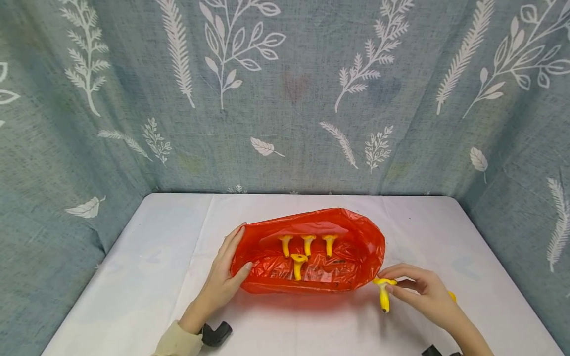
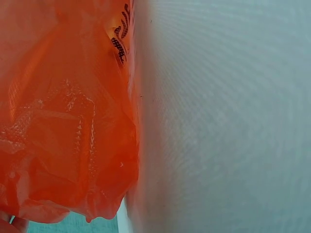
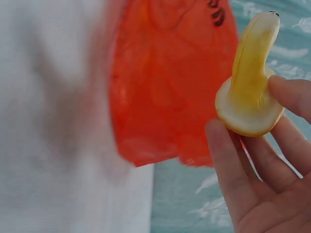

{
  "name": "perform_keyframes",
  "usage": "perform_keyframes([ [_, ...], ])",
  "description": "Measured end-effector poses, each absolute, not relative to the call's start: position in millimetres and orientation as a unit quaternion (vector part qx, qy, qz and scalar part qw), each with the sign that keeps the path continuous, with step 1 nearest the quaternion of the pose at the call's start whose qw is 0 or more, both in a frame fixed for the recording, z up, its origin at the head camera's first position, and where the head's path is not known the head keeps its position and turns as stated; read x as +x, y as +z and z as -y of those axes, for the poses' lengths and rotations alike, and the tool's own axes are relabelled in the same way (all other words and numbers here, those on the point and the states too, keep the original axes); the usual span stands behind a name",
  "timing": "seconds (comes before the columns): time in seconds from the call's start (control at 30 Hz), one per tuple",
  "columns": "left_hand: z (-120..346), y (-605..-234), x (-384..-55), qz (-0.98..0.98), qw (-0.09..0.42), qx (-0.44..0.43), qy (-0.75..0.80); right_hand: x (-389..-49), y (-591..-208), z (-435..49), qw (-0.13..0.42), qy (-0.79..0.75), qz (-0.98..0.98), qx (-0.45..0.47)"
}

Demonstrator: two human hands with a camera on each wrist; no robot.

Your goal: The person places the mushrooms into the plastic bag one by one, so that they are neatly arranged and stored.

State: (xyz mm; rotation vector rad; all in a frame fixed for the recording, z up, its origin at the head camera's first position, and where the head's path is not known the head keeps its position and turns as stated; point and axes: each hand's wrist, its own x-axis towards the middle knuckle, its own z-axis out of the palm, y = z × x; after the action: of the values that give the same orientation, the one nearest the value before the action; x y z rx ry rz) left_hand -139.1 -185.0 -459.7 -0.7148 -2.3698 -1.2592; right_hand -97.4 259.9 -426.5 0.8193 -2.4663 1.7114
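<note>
A red plastic bag [image 1: 262, 284] lies on the table with its mouth spread wide. My left hand [image 1: 221, 277] grips the bag's left rim, thumb over the near edge and fingers at the far edge. Inside the bag are several yellow toy mushrooms [image 1: 298, 267] with flared caps and slim stems. My right hand [image 1: 423, 294] pinches another yellow mushroom [image 1: 384, 295] by its cap, beside the bag's right end, stem pointing down. The right wrist view shows this mushroom [image 3: 250, 73] between thumb and fingers, close to the bag [image 3: 165, 92].
Part of a yellow thing [image 1: 452, 295] peeks out from behind the right hand, on the white table [image 1: 178, 222]. Black wrist gear [image 1: 216, 334] shows at the left wrist. A grey-green curtain [image 1: 294, 99] with white leaf prints hangs round the back and sides.
</note>
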Motion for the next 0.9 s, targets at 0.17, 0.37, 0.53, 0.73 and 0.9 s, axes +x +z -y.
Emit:
perform_keyframes([
  [0.17, 184, -458, -138, 0.84, 0.178, -0.25, -0.446, -96, -411, -257, 0.011, 0.535, 0.805, 0.257],
  [0.37, 185, -459, -138, 0.841, 0.178, -0.249, -0.446, -94, -393, -252, 0.016, 0.526, 0.807, 0.267],
  [0.53, 185, -459, -138, 0.837, 0.183, -0.257, -0.447, -95, -380, -246, 0.029, 0.518, 0.803, 0.293],
  [0.73, 185, -461, -138, 0.831, 0.189, -0.267, -0.451, -101, -371, -238, 0.027, 0.524, 0.795, 0.303],
  [0.9, 185, -461, -138, 0.833, 0.186, -0.263, -0.45, -105, -361, -224, 0.044, 0.548, 0.788, 0.276],
])
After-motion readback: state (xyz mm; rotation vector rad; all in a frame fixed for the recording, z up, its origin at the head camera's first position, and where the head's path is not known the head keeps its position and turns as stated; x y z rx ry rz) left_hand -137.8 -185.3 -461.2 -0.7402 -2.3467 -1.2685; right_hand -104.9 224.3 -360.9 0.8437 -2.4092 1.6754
